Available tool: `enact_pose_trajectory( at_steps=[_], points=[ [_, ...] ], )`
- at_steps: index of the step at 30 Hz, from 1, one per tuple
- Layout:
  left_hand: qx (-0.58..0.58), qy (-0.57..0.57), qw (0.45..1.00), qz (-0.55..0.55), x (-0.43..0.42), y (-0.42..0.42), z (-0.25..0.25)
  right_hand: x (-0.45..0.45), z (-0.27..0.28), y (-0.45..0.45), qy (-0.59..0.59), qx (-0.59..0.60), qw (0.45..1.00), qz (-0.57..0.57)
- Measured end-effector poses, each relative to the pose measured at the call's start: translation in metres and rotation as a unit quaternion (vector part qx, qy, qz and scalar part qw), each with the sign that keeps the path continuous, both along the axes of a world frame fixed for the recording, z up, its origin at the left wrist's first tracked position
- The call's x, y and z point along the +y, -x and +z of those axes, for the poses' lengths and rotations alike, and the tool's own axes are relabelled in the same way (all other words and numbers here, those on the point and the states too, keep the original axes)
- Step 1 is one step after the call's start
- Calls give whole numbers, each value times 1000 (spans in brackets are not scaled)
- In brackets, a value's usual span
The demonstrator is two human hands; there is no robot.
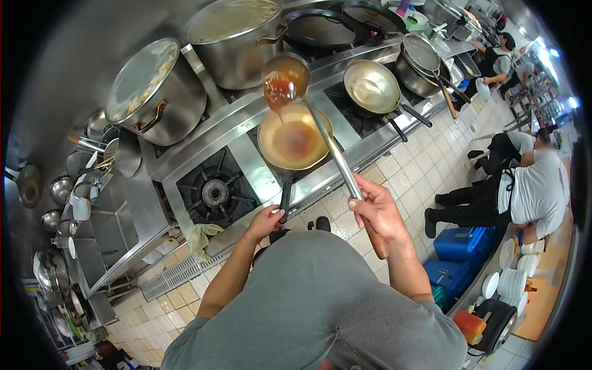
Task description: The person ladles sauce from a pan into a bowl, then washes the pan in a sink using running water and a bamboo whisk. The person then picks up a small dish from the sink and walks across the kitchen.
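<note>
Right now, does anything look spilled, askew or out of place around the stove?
No spill stands out: sauce streams from the ladle into the pan. What looks untidy is a crumpled cloth at the front edge of the stove, close to the bare burner, arguably an odd spot for it.

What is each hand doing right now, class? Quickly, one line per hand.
Left hand: closed, holding the frying pan by its black handle.
Right hand: closed, holding the long-handled ladle, with reddish-brown sauce in its bowl.
</note>
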State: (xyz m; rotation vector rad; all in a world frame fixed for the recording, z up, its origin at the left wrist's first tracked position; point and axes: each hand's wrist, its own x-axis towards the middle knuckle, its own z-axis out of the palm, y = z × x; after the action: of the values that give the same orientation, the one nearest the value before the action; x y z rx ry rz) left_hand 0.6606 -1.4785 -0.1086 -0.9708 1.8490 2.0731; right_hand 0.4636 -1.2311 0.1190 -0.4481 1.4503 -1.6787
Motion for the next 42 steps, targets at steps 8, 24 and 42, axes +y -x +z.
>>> enact_pose_trajectory(
  at_steps=[8, 24, 42],
  points=[
    [-34, -76, 996, 9, 7, -17, -3, 4, 48, 10, 87, 82, 992, -30],
    [-7, -59, 998, 6, 9, -18, -3, -18, -86, 31, -216, 275, 935, 55],
    [4, -67, 998, 0, 8, -20, -19, 0, -110, 13, 36, -359, 933, 2]
  ],
)
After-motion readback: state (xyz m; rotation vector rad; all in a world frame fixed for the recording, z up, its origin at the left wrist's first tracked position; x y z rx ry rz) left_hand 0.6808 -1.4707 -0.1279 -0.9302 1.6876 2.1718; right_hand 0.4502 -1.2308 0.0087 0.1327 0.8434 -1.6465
